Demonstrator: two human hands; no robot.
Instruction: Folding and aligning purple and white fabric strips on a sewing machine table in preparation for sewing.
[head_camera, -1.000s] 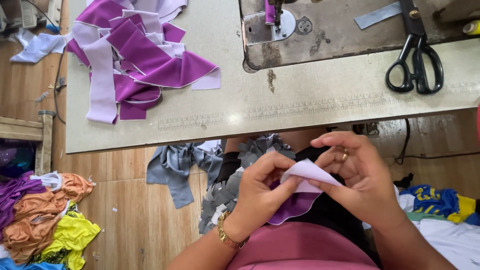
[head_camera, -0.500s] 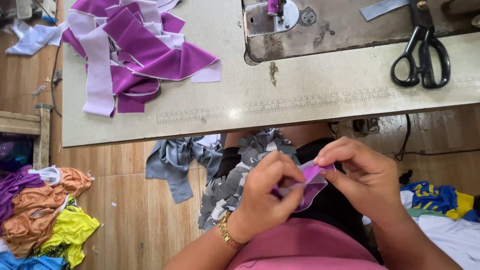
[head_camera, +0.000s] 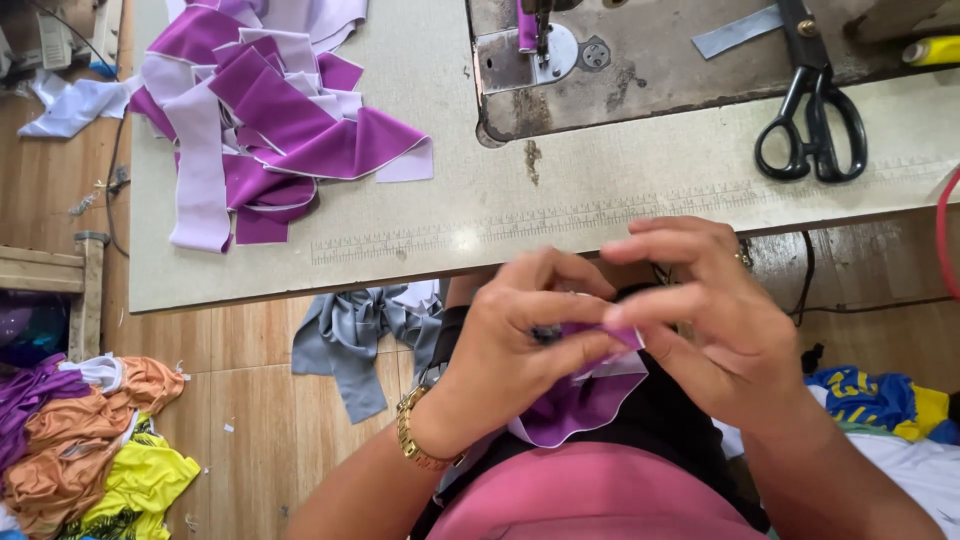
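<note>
Both hands, left hand (head_camera: 525, 335) & right hand (head_camera: 715, 320), fingers pinched on purple cloth piece (head_camera: 575, 405) below worktop (head_camera: 500, 215) front edge; loose pinch could prob let fold slip.

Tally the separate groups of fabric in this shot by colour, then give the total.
Purple and lilac: 2, the pile on the table and the piece pinched by the left hand and right hand.
Grey: 1, the cloth on the floor.
Orange, yellow and purple mix: 1, the floor heap.
Blue and yellow: 1, the cloth at right.
Total: 5
</note>
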